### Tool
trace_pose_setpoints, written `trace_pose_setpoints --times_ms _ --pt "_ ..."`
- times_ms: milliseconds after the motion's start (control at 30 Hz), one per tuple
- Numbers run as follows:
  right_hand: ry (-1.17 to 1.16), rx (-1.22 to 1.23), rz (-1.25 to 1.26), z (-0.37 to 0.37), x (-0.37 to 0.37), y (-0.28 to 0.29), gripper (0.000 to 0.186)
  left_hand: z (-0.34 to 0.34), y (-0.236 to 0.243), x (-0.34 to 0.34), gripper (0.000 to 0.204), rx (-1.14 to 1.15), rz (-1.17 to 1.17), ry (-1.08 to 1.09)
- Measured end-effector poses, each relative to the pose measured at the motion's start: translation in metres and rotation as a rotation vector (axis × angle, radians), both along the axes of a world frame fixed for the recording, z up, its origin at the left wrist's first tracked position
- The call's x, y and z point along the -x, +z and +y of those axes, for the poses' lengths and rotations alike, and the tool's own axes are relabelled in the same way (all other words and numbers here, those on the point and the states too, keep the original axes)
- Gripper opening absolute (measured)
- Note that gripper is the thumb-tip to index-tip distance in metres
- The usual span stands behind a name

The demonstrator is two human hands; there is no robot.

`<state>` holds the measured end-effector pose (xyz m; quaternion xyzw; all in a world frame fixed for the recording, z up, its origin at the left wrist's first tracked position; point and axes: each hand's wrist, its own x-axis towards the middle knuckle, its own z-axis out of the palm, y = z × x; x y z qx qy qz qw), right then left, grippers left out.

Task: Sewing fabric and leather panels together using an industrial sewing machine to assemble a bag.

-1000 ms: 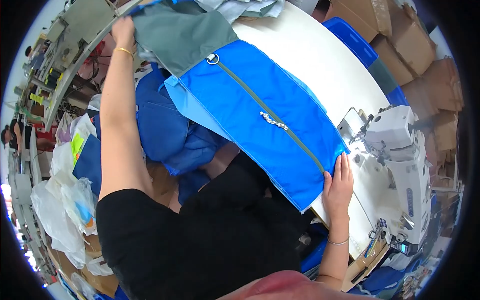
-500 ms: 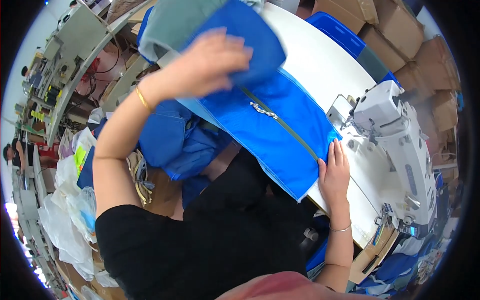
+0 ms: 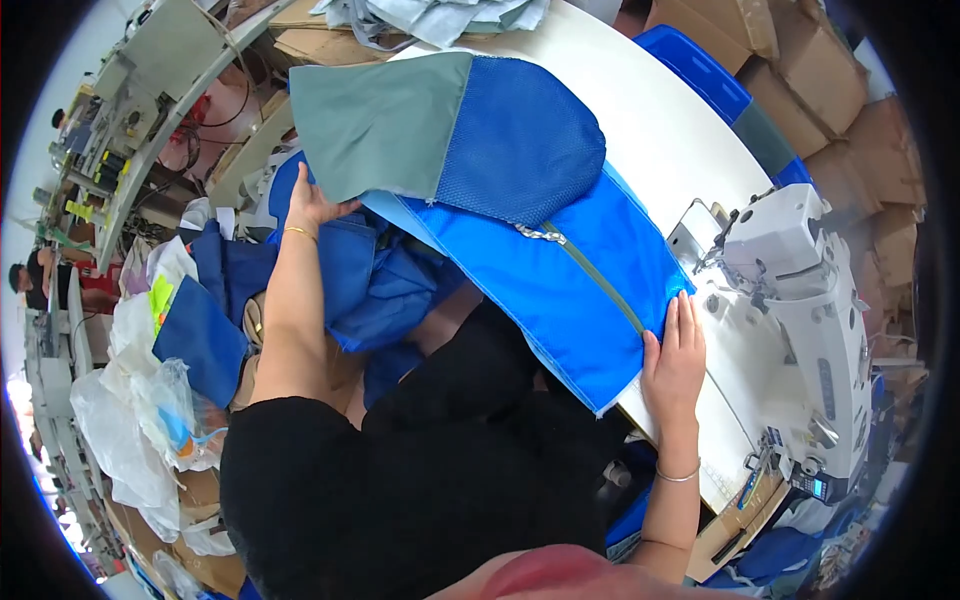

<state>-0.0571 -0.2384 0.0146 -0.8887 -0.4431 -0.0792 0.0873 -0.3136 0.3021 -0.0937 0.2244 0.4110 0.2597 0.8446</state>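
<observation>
A bright blue fabric panel [image 3: 590, 310] lies slantwise over the white table, its near edge hanging toward my lap. An olive strip like a zipper [image 3: 610, 287] runs along it, with a silvery twisted piece [image 3: 541, 234] on top. Across its far left part rests a two-tone piece: grey-green cloth [image 3: 380, 125] joined to a rounded navy mesh section [image 3: 525, 135]. My left hand [image 3: 315, 205] is at the lower left edge of the grey-green cloth, thumb and fingers apart. My right hand [image 3: 676, 355] lies flat on the blue panel's right end, fingers stretched out.
A white sewing machine [image 3: 790, 250] stands right of the blue panel on the white table [image 3: 660, 100]. Grey cloth pieces [image 3: 450, 18] lie at the back. Blue bins [image 3: 695, 70] and cardboard boxes [image 3: 820, 60] are beyond. Blue cloth [image 3: 350, 275] and plastic bags [image 3: 120, 430] crowd the left.
My left hand has swept left and down, off the navy section to the grey-green edge. The two-tone piece now lies spread out over part of the olive strip. My right hand has barely moved.
</observation>
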Motion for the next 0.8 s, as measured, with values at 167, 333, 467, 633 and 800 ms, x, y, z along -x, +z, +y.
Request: trace_pose_setpoints --times_ms 167,333,467,633,800 --pt "0.007 -0.007 0.007 -0.002 0.000 0.000 0.055 0.055 0.060 -0.018 0.068 -0.266 -0.126 0.247" --pt "0.010 -0.019 0.022 -0.001 0.001 -0.001 0.058 0.154 0.140 0.003 0.037 -0.900 -0.224 0.588" --pt "0.019 -0.048 -0.005 -0.003 0.001 -0.001 0.058 0.063 0.303 -0.056 0.025 -1.662 -0.148 0.570" --pt "0.006 -0.046 -0.060 -0.003 0.000 -0.004 0.058 -0.049 0.272 -0.125 0.019 -3.097 0.331 -0.002" --pt "0.033 -0.091 -0.078 -0.001 -0.004 -0.006 0.059 -0.094 0.192 -0.096 0.038 -2.612 0.574 -1.285"
